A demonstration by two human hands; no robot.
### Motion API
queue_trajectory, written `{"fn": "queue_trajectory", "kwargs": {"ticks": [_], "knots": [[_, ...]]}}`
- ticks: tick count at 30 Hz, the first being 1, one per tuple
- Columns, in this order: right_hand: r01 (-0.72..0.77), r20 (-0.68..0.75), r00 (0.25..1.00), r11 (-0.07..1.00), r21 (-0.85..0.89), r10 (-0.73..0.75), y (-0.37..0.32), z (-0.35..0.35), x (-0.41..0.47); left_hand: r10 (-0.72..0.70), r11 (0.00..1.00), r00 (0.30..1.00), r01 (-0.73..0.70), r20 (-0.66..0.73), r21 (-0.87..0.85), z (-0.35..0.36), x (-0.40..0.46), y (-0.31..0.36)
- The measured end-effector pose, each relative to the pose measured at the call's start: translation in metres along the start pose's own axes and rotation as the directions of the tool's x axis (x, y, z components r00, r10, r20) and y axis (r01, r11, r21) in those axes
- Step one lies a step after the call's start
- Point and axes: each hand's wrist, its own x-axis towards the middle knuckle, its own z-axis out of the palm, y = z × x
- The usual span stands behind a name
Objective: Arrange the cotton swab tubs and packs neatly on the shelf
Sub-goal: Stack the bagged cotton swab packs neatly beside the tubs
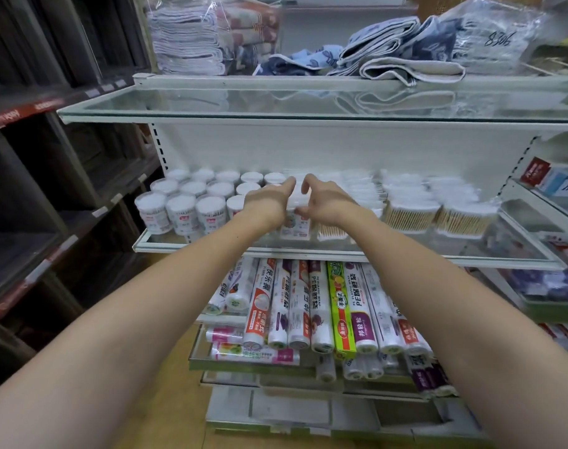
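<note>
Several round cotton swab tubs (182, 209) with white lids stand in rows on the left half of the middle glass shelf (341, 251). Clear packs of wooden-stick swabs (412, 213) fill the right half. Both my arms reach in over the shelf's middle. My left hand (271, 199) lies with its fingers stretched over the tubs at the centre. My right hand (324, 202) is beside it, thumb raised and fingers curled down around a tub (294, 225) at the front row. The tubs under my hands are mostly hidden.
A glass shelf (276, 105) above carries folded towels (405, 50) and bagged cloths. Below, rolls of plastic wrap and bags (308, 303) lie on lower shelves. Dark shelving (49, 173) stands on the left, and more goods (554, 183) sit on the right.
</note>
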Motion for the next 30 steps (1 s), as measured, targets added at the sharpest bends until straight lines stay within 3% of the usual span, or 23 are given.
{"fn": "queue_trajectory", "kwargs": {"ticks": [4, 9, 18, 25, 30], "knots": [[-0.011, -0.122, 0.992, 1.0, 0.013, 0.013, 0.013, -0.02, 0.003, 0.056, 0.996, 0.994, -0.062, 0.091, 0.071, -0.005, 0.007, 0.005], [-0.031, 0.119, 0.991, 0.982, -0.188, 0.054, 0.032, -0.029, 0.003, 0.052, 0.997, 0.988, -0.06, 0.144, 0.049, -0.007, 0.013, 0.008], [-0.012, 0.063, 0.997, 0.949, -0.316, 0.033, 0.027, -0.023, 0.002, 0.045, 0.99, 0.991, -0.062, 0.13, 0.128, -0.004, 0.015, 0.012], [-0.099, 0.017, 0.995, 0.988, -0.114, 0.102, 0.025, -0.035, -0.002, 0.071, 0.982, 0.993, -0.087, 0.098, 0.168, -0.004, 0.013, 0.017], [-0.194, -0.029, 0.981, 0.977, -0.093, 0.192, 0.021, -0.044, -0.009, 0.095, 0.979, 0.994, -0.104, 0.058, 0.174, -0.005, 0.007, 0.019]]}}
